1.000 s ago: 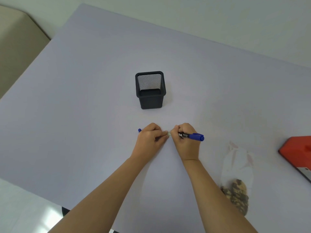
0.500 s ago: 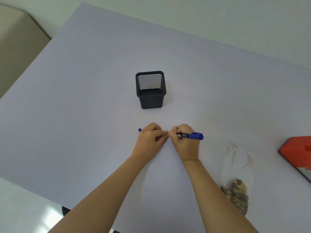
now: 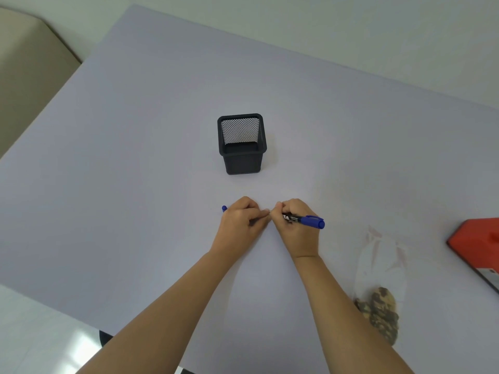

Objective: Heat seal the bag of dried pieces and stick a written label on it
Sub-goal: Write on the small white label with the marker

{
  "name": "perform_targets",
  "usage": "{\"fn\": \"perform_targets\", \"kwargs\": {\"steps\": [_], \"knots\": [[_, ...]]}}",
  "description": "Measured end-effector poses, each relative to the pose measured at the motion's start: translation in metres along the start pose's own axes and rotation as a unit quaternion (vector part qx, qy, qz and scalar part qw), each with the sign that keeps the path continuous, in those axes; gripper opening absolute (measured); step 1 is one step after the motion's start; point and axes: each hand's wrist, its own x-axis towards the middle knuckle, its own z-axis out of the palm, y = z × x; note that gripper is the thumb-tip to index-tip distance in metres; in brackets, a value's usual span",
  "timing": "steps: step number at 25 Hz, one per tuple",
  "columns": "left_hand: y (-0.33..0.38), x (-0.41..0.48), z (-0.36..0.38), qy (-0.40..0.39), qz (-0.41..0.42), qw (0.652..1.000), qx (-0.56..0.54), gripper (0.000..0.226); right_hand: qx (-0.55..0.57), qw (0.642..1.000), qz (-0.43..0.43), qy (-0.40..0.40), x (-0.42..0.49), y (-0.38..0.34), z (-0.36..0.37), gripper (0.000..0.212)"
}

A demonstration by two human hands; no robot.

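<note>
My left hand (image 3: 240, 220) and right hand (image 3: 294, 225) meet knuckle to knuckle at the middle of the table top (image 3: 135, 130), a flat, matte, pale lavender sheet. The right hand is clamped on a marker (image 3: 305, 220): a slim cylinder with a black barrel bearing white print and a glossy blue clipped end that points right, past the hand. The left hand's fingers are curled, their tips touching those of the right; I cannot tell whether they pinch anything. A small rounded blue piece (image 3: 224, 208) shows at the left hand's outer edge; what it belongs to is unclear.

Beyond the hands, well apart from them, stands an upright black pen holder (image 3: 241, 147), square in section, with a solid rim and fine wire-mesh walls.

The bag (image 3: 383, 260) lies flat near my right forearm. It is clear, thin, crinkled plastic, with its far end loose and wrinkled. The dried pieces (image 3: 378, 314), mottled brown and tan lumps, are heaped in its near end.

At the right edge, cut by the frame, sits a red heat sealer (image 3: 478, 244), a smooth, blocky plastic body.

A beige padded seat (image 3: 27, 63) fills the upper left corner, and glossy white floor (image 3: 40, 333) the lower left.
</note>
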Motion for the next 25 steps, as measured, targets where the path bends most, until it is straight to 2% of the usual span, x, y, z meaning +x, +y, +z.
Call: {"fn": "perform_targets", "kwargs": {"steps": [25], "knots": [[-0.0006,0.0004,-0.0004,0.005,0.004,1.000,0.001,0.012,-0.024,0.999,-0.002,0.040,0.0016,-0.0005,0.0015,0.031]]}}
